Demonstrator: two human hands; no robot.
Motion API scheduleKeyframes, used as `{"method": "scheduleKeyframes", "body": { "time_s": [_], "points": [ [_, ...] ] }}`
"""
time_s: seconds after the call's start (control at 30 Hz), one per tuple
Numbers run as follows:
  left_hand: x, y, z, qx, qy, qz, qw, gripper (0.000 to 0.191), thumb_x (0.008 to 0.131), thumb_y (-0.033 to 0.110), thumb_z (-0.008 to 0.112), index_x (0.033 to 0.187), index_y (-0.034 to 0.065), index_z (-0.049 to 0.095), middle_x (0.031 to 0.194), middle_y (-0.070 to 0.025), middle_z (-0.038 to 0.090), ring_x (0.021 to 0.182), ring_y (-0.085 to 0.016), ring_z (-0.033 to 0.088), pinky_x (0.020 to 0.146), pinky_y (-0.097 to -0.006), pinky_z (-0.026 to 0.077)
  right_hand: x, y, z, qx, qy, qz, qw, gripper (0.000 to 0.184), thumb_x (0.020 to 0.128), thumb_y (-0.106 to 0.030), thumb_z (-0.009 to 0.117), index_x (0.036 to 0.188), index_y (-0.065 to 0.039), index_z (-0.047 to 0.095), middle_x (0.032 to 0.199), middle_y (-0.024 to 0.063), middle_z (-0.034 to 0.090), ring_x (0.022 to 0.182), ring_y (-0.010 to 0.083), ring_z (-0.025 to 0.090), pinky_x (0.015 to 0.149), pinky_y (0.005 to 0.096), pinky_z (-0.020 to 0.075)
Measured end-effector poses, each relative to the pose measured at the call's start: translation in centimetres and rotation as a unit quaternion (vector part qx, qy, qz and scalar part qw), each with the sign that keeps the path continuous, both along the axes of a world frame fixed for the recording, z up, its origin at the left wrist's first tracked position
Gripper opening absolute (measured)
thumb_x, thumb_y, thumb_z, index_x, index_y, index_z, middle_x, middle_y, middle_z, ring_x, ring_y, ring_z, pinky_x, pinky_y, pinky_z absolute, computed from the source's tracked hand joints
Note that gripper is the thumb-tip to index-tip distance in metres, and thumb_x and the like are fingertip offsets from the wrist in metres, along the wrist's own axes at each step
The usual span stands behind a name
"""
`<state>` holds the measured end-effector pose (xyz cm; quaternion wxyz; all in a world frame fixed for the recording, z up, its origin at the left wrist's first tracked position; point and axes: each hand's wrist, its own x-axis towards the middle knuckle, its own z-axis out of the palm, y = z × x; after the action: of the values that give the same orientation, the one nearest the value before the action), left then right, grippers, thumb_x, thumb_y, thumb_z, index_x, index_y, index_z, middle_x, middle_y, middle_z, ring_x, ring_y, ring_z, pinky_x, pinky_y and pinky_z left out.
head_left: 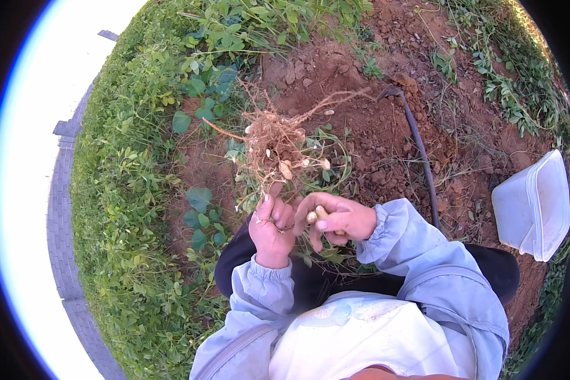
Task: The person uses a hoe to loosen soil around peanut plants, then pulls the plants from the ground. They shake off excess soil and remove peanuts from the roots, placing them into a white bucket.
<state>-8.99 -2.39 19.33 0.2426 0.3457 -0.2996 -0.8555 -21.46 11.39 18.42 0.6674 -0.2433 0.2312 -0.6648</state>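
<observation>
My left hand (273, 232) grips the stems of an uprooted peanut plant, its root mass (273, 135) pointing away from me. Soil clings to the tangled roots, and several pods hang among them, one peanut pod (285, 169) near the middle and another at the right side. Close beside it, my right hand (339, 218) holds several loose peanut pods (317, 215) between curled fingers and thumb. Green leaves of the plant show behind and below both hands; the stems inside my left fist are partly hidden.
A hoe with a dark handle (420, 147) lies on the reddish soil (375, 142), its head at the far end. To the right, a white plastic tub (527, 209) sits tilted. Leafy crop plants (133, 190) grow densely at left; pulled plants (508, 71) lie at upper right.
</observation>
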Motion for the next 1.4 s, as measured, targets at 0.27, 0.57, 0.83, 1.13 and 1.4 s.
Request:
{"method": "scheduleKeyframes", "body": {
  "time_s": [0.27,0.57,0.83,1.13,1.4],
  "points": [
    [-1.2,2.4,-0.1,-0.149,-0.056,-0.045,0.986,0.034,0.092,0.021,0.052,0.113,-0.0059,0.053,0.054,0.0057,0.031,0.046,-0.006,0.028,0.084,-0.0334,0.044,-2.0,-3.8,-1.1,0.137,0.57,-0.345,0.733,0.029,0.085,-0.029,0.059,0.093,-0.001,0.058,0.086,0.0162,0.06,0.085,0.0343,0.059,0.071,0.0411,0.0487],
    [-1.2,3.3,-1.1,-0.239,-0.086,-0.07,0.965,0.029,0.093,0.017,0.049,0.11,-0.0046,0.058,0.057,0.005,0.042,0.047,-0.004,0.031,0.073,-0.0246,0.045,-2.9,-4.4,-0.5,0.173,0.505,-0.269,0.802,0.04,0.081,-0.035,0.064,0.086,0.003,0.055,0.077,0.0215,0.061,0.075,0.0387,0.061,0.068,0.0437,0.0483],
    [0.3,0.6,1.1,-0.305,-0.272,-0.226,0.884,0.028,0.092,0.023,0.052,0.095,-0.0025,0.064,0.068,-0.0035,0.061,0.059,-0.011,0.056,0.059,-0.0229,0.046,-3.3,-2.9,-1.2,0.193,0.549,-0.253,0.773,0.042,0.08,-0.035,0.064,0.083,0.006,0.055,0.075,0.0242,0.061,0.073,0.0403,0.06,0.067,0.0436,0.0476],
    [-5.7,-0.9,4.9,-0.802,-0.224,-0.096,0.545,0.06,0.073,0.019,0.072,0.123,-0.0019,0.046,0.112,-0.0198,0.054,0.104,-0.034,0.053,0.089,-0.0402,0.043,0.1,-3.6,0.0,0.064,0.596,-0.261,0.757,0.033,0.081,-0.031,0.06,0.082,0.001,0.055,0.072,0.0198,0.06,0.072,0.0375,0.061,0.063,0.0434,0.0478],
    [-7.1,-0.6,1.1,-0.701,-0.192,-0.042,0.685,0.024,0.084,0.012,0.064,0.103,-0.0021,0.058,0.086,-0.0136,0.063,0.079,-0.024,0.061,0.072,-0.0323,0.048,-0.4,-1.2,-2.1,0.165,0.048,-0.203,0.964,0.012,0.09,-0.017,0.056,0.092,-0.005,0.054,0.066,-0.002,0.051,0.049,0.0041,0.041,0.042,0.02,0.0309]
  ]
}}
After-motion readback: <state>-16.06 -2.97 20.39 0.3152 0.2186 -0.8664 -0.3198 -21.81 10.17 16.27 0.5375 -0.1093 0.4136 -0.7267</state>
